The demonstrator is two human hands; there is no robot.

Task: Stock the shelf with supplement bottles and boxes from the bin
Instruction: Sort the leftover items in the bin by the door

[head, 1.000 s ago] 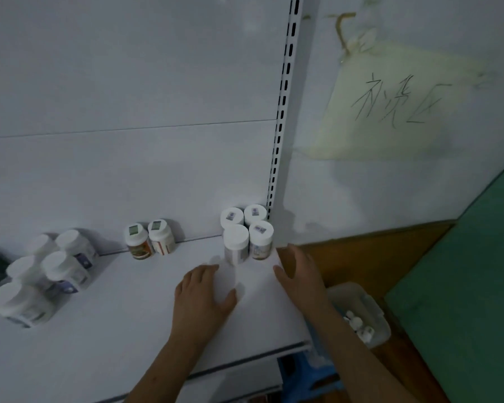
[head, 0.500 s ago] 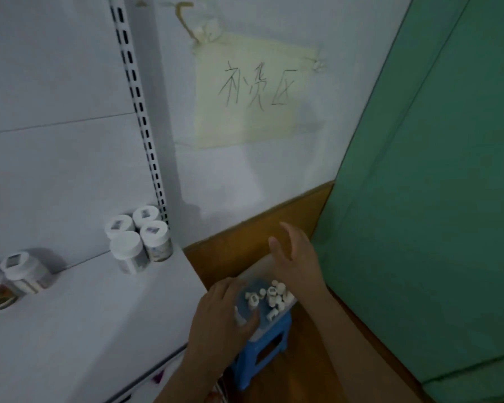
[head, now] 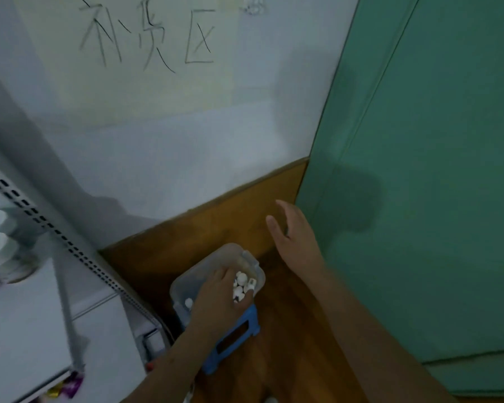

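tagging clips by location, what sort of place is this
Probably a shop's restocking corner: a white metal shelf on a slotted upright, white-capped supplement bottles, and a clear plastic bin of small bottles beneath a handwritten paper sign.

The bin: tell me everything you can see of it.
The bin is a clear plastic tub with rounded corners and a thick rim, sitting on a blue stool on the wooden floor, right of the shelf. Small white bottles lie jumbled inside it. The left hand reaches down into it among them; the right hand hovers open beyond it, apart.
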